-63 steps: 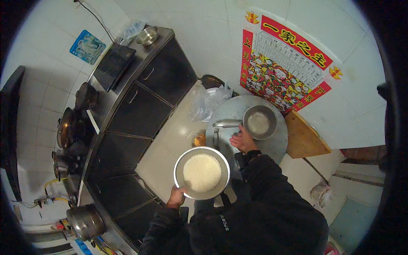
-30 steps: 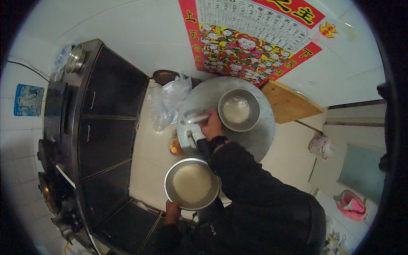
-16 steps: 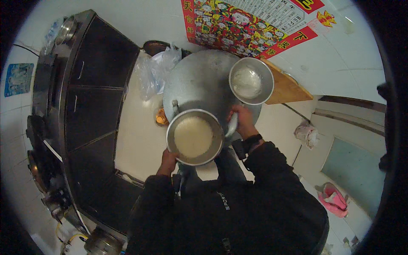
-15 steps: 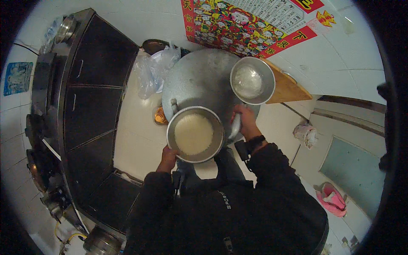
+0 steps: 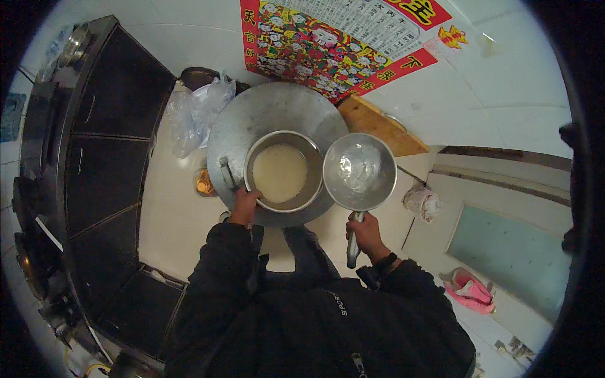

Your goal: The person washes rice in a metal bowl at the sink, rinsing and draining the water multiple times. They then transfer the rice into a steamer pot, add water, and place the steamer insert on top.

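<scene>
A deep metal pot [image 5: 313,165] sits over a large round grey metal surface [image 5: 271,104]. Inside it is a pale, cream-white layer [image 5: 279,172] that looks like rice, perhaps under water. My left hand [image 5: 244,205] is closed on the pot's near-left rim. In my right hand [image 5: 367,232] is the handle of a metal water dipper [image 5: 359,170], fingers wrapped round it. The dipper's bowl is beside the pot's right side, its rim close to the pot's. Shiny reflections show in the bowl; whether it holds water I cannot tell.
Clear plastic bags [image 5: 198,113] and a container with something orange [image 5: 205,183] lie left of the round surface. Dark cabinets [image 5: 113,107] line the left. A wooden board [image 5: 384,129] leans at the wall behind. A bin [image 5: 422,203] and pink cloth [image 5: 469,291] are at right.
The pot has moved away from me, further over the round surface. My right hand has drawn the dipper nearer to me, and its bowl is now level with the pot.
</scene>
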### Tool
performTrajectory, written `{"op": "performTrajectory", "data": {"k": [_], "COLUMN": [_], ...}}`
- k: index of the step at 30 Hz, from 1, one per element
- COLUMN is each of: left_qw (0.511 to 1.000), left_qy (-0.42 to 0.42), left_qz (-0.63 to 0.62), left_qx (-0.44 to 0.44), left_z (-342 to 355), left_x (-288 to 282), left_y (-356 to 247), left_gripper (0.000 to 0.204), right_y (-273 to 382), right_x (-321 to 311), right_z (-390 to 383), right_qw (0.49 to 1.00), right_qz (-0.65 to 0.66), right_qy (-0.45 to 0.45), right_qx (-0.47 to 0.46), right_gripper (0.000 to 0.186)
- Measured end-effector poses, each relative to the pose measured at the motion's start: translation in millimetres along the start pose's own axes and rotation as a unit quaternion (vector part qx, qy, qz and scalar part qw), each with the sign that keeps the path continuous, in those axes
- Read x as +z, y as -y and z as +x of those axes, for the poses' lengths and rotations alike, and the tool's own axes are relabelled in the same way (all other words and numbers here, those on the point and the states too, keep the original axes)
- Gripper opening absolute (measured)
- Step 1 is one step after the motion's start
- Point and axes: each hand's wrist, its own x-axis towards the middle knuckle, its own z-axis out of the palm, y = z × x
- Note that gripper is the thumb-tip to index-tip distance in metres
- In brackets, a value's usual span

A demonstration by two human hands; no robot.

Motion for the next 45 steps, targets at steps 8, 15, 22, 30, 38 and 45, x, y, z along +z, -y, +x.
{"op": "performTrajectory", "data": {"k": [8, 15, 22, 30, 38, 45], "left_qw": [1.000, 0.998, 0.995, 0.955, 0.724, 0.991], "left_qy": [-0.004, 0.027, 0.070, -0.253, -0.046, -0.084], "left_qz": [0.020, 0.051, -0.073, 0.152, 0.669, 0.084], "left_qx": [-0.009, -0.030, -0.025, -0.035, 0.162, 0.067], "left_z": [-3.6, -9.9, -9.5, 16.9, 23.3, 21.0], "left_x": [0.2, -8.9, -35.1, -71.5, -100.2, -141.1], "left_y": [-10.7, -22.2, 4.6, 79.4, 108.0, 127.4], "left_gripper": [0.043, 0.047, 0.046, 0.040, 0.033, 0.026], "right_y": [-24.7, -1.9, 19.5, 11.6, 14.7, 11.6], "right_x": [11.7, 30.4, 29.3, 14.3, -1.6, -13.6], "right_z": [21.6, 25.3, 17.9, 22.9, 15.1, 26.0], "right_qw": [0.983, 0.956, 0.862, 0.848, 0.992, 0.995], "right_qz": [-0.165, -0.263, -0.400, -0.379, -0.076, 0.002], "right_qy": [-0.022, -0.051, -0.098, -0.105, -0.051, -0.069], "right_qx": [-0.071, -0.117, -0.296, -0.356, -0.082, -0.065], "right_gripper": [0.019, 0.027, 0.035, 0.031, 0.031, 0.032]}}
